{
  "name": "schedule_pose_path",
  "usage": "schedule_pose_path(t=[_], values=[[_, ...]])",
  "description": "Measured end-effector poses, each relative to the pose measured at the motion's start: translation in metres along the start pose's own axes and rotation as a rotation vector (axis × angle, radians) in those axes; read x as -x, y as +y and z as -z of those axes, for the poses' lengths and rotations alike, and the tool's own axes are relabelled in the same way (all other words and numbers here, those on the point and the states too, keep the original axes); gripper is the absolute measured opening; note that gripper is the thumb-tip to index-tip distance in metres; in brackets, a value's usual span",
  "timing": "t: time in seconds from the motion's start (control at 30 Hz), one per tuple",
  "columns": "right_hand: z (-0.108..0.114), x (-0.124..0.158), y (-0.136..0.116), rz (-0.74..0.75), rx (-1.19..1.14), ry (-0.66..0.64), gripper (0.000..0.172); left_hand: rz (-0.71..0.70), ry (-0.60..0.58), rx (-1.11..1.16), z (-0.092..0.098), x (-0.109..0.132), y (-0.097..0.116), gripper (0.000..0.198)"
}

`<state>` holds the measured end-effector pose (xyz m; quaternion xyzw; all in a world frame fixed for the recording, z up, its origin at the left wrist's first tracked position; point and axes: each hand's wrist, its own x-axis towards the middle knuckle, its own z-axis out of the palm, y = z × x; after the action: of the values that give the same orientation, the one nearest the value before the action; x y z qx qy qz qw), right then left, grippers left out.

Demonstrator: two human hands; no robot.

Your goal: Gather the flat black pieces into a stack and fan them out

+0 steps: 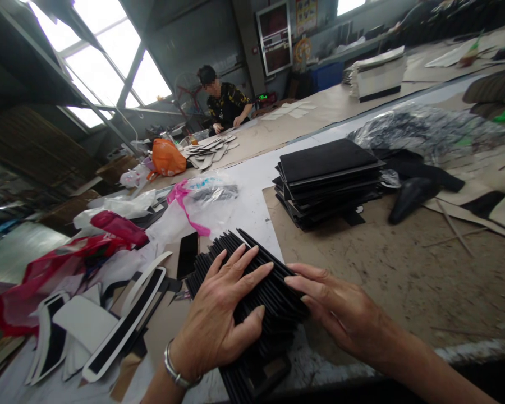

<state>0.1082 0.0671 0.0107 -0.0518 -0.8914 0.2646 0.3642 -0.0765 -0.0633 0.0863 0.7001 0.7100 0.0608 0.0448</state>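
Observation:
A row of thin black panels [273, 331] stands on edge, packed close together, at the front of the table. My left hand [227, 303] lies across their top edges with its fingers spread and a silver bracelet at the wrist. At the right end of the row, my right hand [340, 303] has its fingers bent against the outermost panel, gripping its edge; its thumb is hard to make out. A narrow gap shows near the far corner of that panel. Beyond the row, a stack of flat black panels [328, 163] lies on brown board.
Left of me are pale curved pieces with black strips [128, 322], a phone [187, 255] and a red bag [67, 258]. Clear plastic [429, 132] and a dark pointed tool-like object [414, 199] lie to the right. Across the table a co-worker [227, 104] handles pale pieces [210, 150].

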Motion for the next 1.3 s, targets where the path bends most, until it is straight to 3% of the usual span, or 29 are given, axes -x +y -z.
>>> schedule_pose_path(t=[0.13, 0.5, 0.87, 1.07, 1.3], values=[[-0.001, -0.001, -0.005, 0.009, 0.070, 0.037, 0.036, 0.002, 0.013, 0.024, 0.000, -0.001, 0.001, 0.059], [-0.008, -0.011, -0.022, -0.169, 0.119, 0.119, 0.012, 0.013, 0.014, 0.040, 0.000, -0.001, 0.001, 0.062], [-0.011, -0.013, -0.025, -0.211, 0.122, 0.131, 0.010, 0.013, 0.011, 0.035, 0.000, -0.001, 0.001, 0.063], [-0.012, -0.015, -0.023, -0.123, 0.173, 0.169, 0.014, 0.018, 0.009, 0.037, 0.000, -0.002, 0.001, 0.064], [-0.012, -0.010, -0.015, 0.008, 0.311, 0.105, 0.030, 0.022, 0.029, 0.049, -0.001, -0.002, 0.001, 0.064]])
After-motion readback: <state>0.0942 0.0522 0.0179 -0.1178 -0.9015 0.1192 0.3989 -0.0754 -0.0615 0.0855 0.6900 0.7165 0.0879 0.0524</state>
